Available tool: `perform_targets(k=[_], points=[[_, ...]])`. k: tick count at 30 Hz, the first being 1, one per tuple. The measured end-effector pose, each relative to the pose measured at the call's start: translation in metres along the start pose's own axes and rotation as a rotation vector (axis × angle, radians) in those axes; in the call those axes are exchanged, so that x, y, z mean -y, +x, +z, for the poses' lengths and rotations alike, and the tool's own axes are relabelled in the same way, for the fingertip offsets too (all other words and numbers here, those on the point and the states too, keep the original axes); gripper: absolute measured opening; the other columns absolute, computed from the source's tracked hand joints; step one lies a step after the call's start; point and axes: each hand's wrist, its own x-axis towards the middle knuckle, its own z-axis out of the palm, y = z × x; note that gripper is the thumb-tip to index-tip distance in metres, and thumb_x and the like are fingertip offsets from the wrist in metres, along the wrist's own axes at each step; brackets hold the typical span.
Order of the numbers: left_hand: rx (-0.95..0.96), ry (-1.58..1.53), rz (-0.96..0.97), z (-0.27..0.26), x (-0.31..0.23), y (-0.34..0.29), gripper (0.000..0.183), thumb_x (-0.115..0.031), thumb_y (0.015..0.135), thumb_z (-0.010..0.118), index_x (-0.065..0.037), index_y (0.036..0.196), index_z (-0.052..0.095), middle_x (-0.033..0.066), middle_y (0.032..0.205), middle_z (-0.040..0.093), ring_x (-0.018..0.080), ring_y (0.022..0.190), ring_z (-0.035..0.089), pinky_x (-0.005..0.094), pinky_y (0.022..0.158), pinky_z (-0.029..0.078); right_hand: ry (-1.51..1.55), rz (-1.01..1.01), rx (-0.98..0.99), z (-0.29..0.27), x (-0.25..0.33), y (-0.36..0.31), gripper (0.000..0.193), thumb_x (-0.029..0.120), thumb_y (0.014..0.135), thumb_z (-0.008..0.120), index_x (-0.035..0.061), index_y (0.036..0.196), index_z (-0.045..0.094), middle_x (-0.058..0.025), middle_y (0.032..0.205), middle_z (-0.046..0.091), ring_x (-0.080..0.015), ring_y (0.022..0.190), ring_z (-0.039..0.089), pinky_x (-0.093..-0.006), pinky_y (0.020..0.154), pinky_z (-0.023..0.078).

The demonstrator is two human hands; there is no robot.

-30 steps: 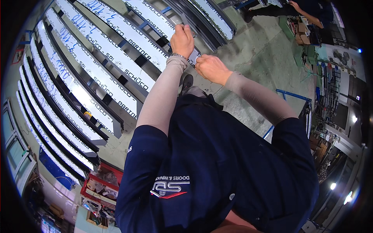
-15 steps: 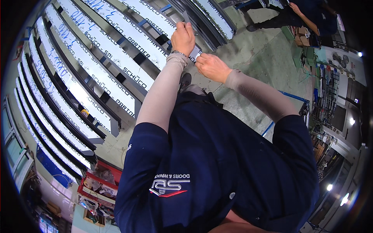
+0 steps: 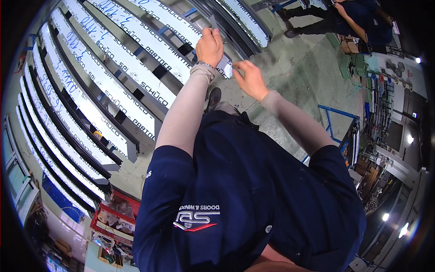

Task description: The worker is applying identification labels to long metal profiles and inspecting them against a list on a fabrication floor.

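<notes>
My left hand [image 3: 210, 48] is closed, thumb up, over the end of one long dark profile covered in white printed film [image 3: 167, 20]. Whatever its fingers hold is hidden. Just right of it, my right hand [image 3: 252, 80] has thumb and forefinger apart in a curve. Their tips are close to the white end piece [image 3: 225, 66] beside my left wrist; contact cannot be made out. Several more film-covered profiles [image 3: 136, 52] lie side by side to the left, some with blue handwriting.
A blue metal frame [image 3: 337, 111] stands to my right. At the far right a co-worker [image 3: 362, 20] stands near green boxes [image 3: 353, 65]. A red cart [image 3: 115, 213] with loose items is at lower left. Dark profiles [image 3: 235, 27] lie ahead. My shoe [image 3: 215, 96] shows below my hands.
My right hand has moved slightly right and its pinched fingers have parted. My left hand has shifted slightly left and down, still closed. The co-worker's legs show more fully.
</notes>
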Motion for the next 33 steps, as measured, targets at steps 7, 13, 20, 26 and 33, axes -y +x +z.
perform_targets(k=[7, 13, 20, 26, 33], points=[[0.005, -0.170, -0.028, -0.009, 0.002, 0.008, 0.026, -0.029, 0.104, 0.050, -0.004, 0.100, 0.055, 0.0230, 0.077, 0.069, 0.0474, 0.075, 0.067, 0.0553, 0.067, 0.051, 0.797, 0.783, 0.137, 0.032, 0.001, -0.004, 0.035, 0.031, 0.094, 0.073, -0.0022, 0.104, 0.068, -0.0058, 0.080, 0.067, -0.0120, 0.070, 0.060, -0.0288, 0.065, 0.049], [-0.242, -0.021, 0.083, -0.037, 0.005, 0.046, 0.025, -0.027, 0.106, 0.048, -0.005, 0.099, 0.054, 0.0139, 0.081, 0.075, 0.0382, 0.072, 0.070, 0.0468, 0.067, 0.053, 0.474, 0.744, 0.049, 0.051, -0.002, -0.019, 0.056, 0.052, 0.097, 0.064, -0.0031, 0.106, 0.065, -0.0077, 0.088, 0.067, -0.0166, 0.080, 0.062, -0.0324, 0.070, 0.049], [-0.172, 0.136, 0.111, -0.036, 0.012, 0.061, 0.024, -0.028, 0.106, 0.049, -0.006, 0.102, 0.053, 0.0115, 0.080, 0.074, 0.0406, 0.072, 0.069, 0.0497, 0.067, 0.052, 0.640, 0.852, 0.090, 0.051, 0.009, -0.023, 0.063, 0.056, 0.098, 0.057, -0.0053, 0.108, 0.064, -0.0220, 0.098, 0.069, -0.0325, 0.092, 0.065, -0.0414, 0.078, 0.049], [-0.180, 0.230, 0.140, -0.035, 0.016, 0.068, 0.025, -0.030, 0.105, 0.050, -0.005, 0.100, 0.055, 0.0141, 0.079, 0.073, 0.0415, 0.073, 0.069, 0.0503, 0.066, 0.052, 0.543, 0.774, 0.042, 0.058, 0.009, -0.025, 0.064, 0.058, 0.099, 0.053, -0.0049, 0.101, 0.063, -0.0268, 0.097, 0.067, -0.0416, 0.094, 0.063, -0.0451, 0.082, 0.048], [-0.193, 0.230, 0.163, -0.032, 0.018, 0.071, 0.025, -0.031, 0.104, 0.051, -0.006, 0.102, 0.056, 0.0103, 0.077, 0.073, 0.0393, 0.070, 0.069, 0.0500, 0.065, 0.052, 0.586, 0.820, 0.142, 0.041, 0.012, -0.017, 0.057, 0.052, 0.100, 0.055, -0.0037, 0.104, 0.064, -0.0236, 0.096, 0.069, -0.0358, 0.092, 0.066, -0.0432, 0.081, 0.049]])
